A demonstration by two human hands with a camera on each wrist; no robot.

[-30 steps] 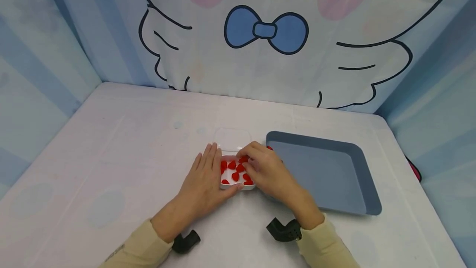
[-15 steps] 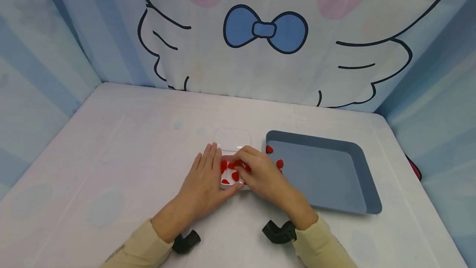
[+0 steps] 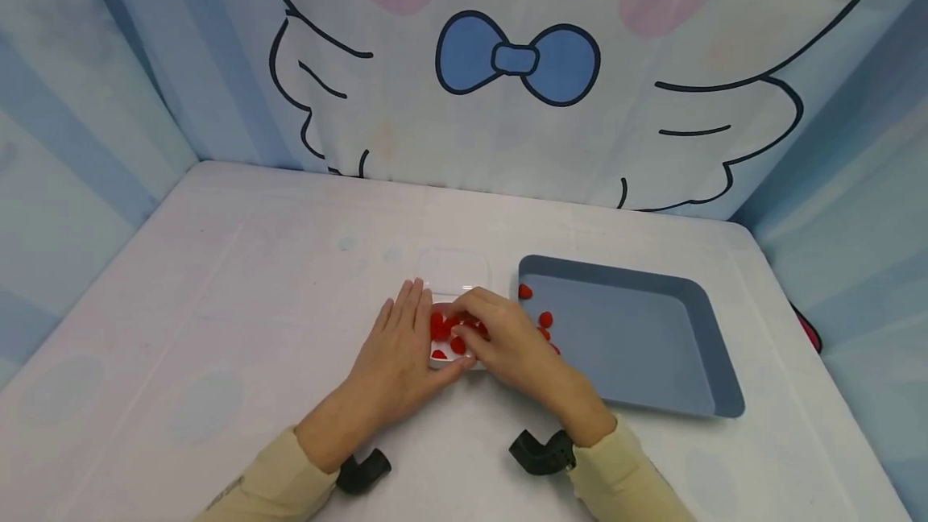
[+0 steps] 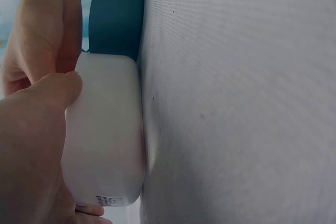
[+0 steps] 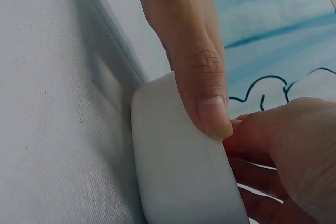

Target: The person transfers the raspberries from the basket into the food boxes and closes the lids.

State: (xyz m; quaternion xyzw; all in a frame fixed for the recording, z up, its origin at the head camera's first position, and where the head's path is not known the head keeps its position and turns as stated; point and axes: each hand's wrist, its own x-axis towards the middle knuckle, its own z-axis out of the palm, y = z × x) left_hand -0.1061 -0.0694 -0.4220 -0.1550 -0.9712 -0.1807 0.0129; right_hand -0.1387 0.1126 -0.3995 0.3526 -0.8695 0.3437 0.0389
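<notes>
A small white box (image 3: pixel 442 363) with several small red pieces (image 3: pixel 440 327) inside sits mid-table. Against its left side lie the straight fingers of my left hand (image 3: pixel 395 353); the thumb stretches along the front rim. In the left wrist view, that thumb rests at the rim of the white box (image 4: pixel 105 124). My right hand (image 3: pixel 518 345) reaches in over the right side, its fingers bent down among the red pieces. In the right wrist view, its fingertips are behind the box wall (image 5: pixel 178 156), so whether they pinch a piece is hidden.
A blue-grey tray (image 3: pixel 638 337) stands just right of the box, with several red pieces (image 3: pixel 545 319) near its left edge. Behind the box lies a clear plastic lid (image 3: pixel 454 271). Patterned cloth walls (image 3: pixel 507 135) border the table at the back and sides.
My right hand has moved left and lower into the box, uncovering red pieces in the tray. Red pieces at the box's left side now sit closer together. My left hand stays put.
</notes>
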